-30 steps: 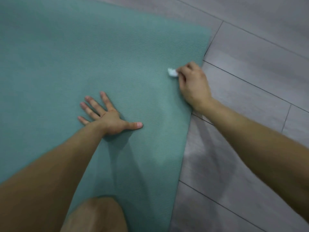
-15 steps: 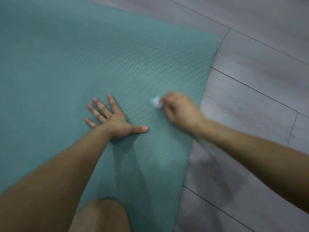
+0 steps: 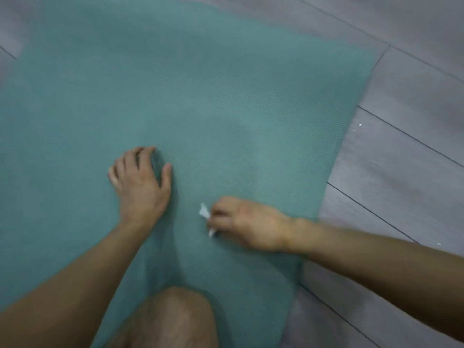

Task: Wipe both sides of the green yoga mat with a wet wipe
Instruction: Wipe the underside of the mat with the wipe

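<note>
Our right hand [image 3: 251, 224], pinching the wipe [image 3: 204, 212], has swept in from the mat's [image 3: 200, 96] right edge; left hand [image 3: 140, 182] braces, fingers now arched. Top side still underway.

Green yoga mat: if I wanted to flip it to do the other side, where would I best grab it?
Probably the far right corner of the green yoga mat, pinched from the floor side. It lies flat, so only an edge offers a grip, and that corner is free: the left hand and knee rest nearer the near end.
</note>
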The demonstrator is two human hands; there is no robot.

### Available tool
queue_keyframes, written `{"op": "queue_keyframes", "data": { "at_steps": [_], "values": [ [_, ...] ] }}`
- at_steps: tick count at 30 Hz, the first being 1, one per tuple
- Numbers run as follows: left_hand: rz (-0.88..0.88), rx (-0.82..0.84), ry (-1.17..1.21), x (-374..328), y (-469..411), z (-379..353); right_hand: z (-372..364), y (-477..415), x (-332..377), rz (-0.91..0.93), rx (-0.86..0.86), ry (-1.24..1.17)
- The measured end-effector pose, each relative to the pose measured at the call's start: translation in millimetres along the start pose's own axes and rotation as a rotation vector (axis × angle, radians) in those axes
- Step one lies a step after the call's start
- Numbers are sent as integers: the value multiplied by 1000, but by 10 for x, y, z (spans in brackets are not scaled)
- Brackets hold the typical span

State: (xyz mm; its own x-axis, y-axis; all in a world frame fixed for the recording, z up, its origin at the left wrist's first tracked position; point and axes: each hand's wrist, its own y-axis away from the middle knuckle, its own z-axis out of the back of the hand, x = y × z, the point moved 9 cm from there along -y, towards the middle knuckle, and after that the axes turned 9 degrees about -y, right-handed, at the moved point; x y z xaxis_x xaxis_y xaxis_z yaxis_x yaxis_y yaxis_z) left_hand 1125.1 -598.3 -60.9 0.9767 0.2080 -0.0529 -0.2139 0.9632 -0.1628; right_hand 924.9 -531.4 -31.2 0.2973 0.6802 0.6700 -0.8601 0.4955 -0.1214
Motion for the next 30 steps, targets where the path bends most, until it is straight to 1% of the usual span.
{"op": "queue_keyframes", "data": {
  "at_steps": [1, 2, 3, 5, 6, 7, 8, 9, 10, 11, 12, 13, 14, 15, 16, 17, 18, 20, 21, 22, 23, 24, 25, 26, 27, 28, 29, 30],
  "values": [
    [-4, -15, -22, 49, 19, -39, -29, -10, 79, 110, 64, 58],
    [-3, -30, -31, 76, 40, -64, 158, -31, -118, 121, 2, 138],
    [3, -51, -30, 92, 54, -70, 466, -75, -526, -16, -105, 211],
    [5, -80, -33, 82, 54, -68, 1298, 30, -1432, -421, -357, 375],
    [5, -82, -35, 82, 64, -59, 1662, 160, -1721, -586, -493, 410],
    [5, -83, -29, 75, 57, -52, 1898, 282, -1890, -683, -627, 384],
    [6, -81, -21, 69, 54, -46, 1940, 300, -1883, -713, -713, 360],
    [7, -80, -19, 64, 46, -36, 1770, 200, -1740, -697, -718, 325],
    [10, -79, -22, 69, 36, -31, 1433, -1, -1476, -616, -643, 251],
    [16, -77, -30, 79, 39, -34, 996, -224, -1112, -494, -509, 143],
    [20, -75, -39, 83, 44, -41, 530, -407, -656, -299, -335, 43],
    [20, -77, -44, 83, 51, -44, 108, -481, -235, -112, -149, -3],
    [20, -82, -42, 86, 56, -38, -121, -480, 39, 43, -14, -3],
    [20, -87, -33, 82, 52, -31, -90, -453, 57, 148, 34, 34],
    [22, -89, -24, 80, 45, -32, 141, -453, -153, 166, -24, 93],
    [25, -91, -20, 82, 41, -33, 474, -468, -494, 90, -136, 153],
    [27, -90, -22, 88, 45, -37, 884, -453, -904, -48, -269, 234],
    [26, -87, -26, 85, 51, -39, 1640, -246, -1629, -392, -487, 378],
    [24, -84, -28, 77, 48, -37, 1825, -147, -1835, -535, -569, 365],
    [24, -80, -28, 74, 42, -34, 1842, -135, -1852, -613, -632, 341],
    [30, -78, -29, 82, 35, -34, 1683, -244, -1667, -618, -635, 307],
    [38, -79, -28, 100, 37, -36, 1370, -420, -1377, -542, -563, 235],
    [40, -84, -26, 109, 44, -38, 936, -596, -968, -394, -418, 140],
    [40, -92, -25, 111, 53, -37, 445, -700, -481, -192, -210, 37],
    [39, -103, -22, 113, 52, -30, 3, -685, -49, -13, 0, -6],
    [36, -112, -15, 112, 50, -24, -222, -628, 200, 140, 151, 4],
    [35, -118, -9, 108, 50, -19, -151, -609, 199, 247, 186, 33],
    [36, -121, -6, 110, 53, -17, 97, -676, -45, 241, 103, 92]
  ]
}}
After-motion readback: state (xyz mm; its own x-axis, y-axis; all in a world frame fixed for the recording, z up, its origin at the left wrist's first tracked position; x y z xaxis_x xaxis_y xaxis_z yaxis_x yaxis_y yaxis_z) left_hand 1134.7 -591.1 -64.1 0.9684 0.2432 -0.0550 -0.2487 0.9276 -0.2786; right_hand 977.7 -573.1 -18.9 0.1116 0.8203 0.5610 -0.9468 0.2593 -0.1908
